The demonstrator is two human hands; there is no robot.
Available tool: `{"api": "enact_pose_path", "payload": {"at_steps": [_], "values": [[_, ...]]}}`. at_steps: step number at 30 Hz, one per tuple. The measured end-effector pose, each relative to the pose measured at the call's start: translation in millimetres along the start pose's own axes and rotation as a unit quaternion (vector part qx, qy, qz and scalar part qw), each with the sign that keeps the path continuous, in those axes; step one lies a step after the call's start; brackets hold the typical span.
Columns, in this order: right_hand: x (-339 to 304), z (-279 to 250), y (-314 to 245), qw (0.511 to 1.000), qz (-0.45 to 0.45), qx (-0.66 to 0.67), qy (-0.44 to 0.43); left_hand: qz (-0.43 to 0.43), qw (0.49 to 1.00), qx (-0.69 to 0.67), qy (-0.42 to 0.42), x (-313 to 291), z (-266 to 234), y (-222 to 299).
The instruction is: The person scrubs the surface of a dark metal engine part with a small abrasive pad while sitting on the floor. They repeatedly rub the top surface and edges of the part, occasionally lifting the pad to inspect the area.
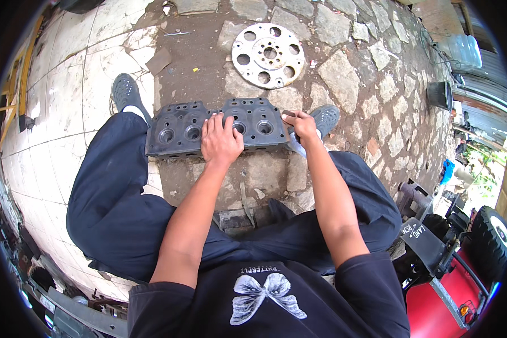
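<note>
A dark grey engine cylinder head [253, 127], with round valve ports and many bolt holes, lies across the ground between my feet. My left hand [221, 141] rests on top of it near the middle, fingers stretched out and holding nothing. At the right end of the cylinder head my right hand [303, 126] is closed, pinching a small flat brown piece [288, 115]. That piece is at the end edge of the metal; its exact kind I cannot make out, and the fingers hide part of it.
Beyond the cylinder head lies a round pale metal plate [254, 44] with holes. White tiles [50, 101] cover the left side; rough stone paving [341, 79] spreads right. A black bucket [439, 96] stands far right, and a red vehicle [439, 298] is near my right side.
</note>
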State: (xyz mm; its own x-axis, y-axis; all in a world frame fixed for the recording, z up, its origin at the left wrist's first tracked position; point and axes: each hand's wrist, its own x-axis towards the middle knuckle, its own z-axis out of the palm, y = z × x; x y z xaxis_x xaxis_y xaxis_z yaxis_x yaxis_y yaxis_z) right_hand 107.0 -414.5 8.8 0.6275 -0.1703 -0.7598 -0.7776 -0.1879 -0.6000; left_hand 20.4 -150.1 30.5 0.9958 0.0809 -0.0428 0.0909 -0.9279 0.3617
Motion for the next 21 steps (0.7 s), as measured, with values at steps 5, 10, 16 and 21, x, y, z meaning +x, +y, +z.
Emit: {"api": "enact_pose_path", "payload": {"at_steps": [5,10,16,21], "values": [[2,-8,18,0.999,-0.035,-0.014,0.006,-0.002,1.000,-0.003,-0.014,0,-2,4],[14,-4,5,1.000,-0.006,-0.002,-0.016,0.003,1.000,0.002,-0.002,3,-2,3],[-2,-7,14,0.999,-0.028,-0.013,-0.015,-0.005,1.000,-0.012,-0.019,0,-2,3],[-4,-9,-9,0.998,0.040,0.021,-0.040,0.006,1.000,-0.007,-0.002,-1,-2,3]]}}
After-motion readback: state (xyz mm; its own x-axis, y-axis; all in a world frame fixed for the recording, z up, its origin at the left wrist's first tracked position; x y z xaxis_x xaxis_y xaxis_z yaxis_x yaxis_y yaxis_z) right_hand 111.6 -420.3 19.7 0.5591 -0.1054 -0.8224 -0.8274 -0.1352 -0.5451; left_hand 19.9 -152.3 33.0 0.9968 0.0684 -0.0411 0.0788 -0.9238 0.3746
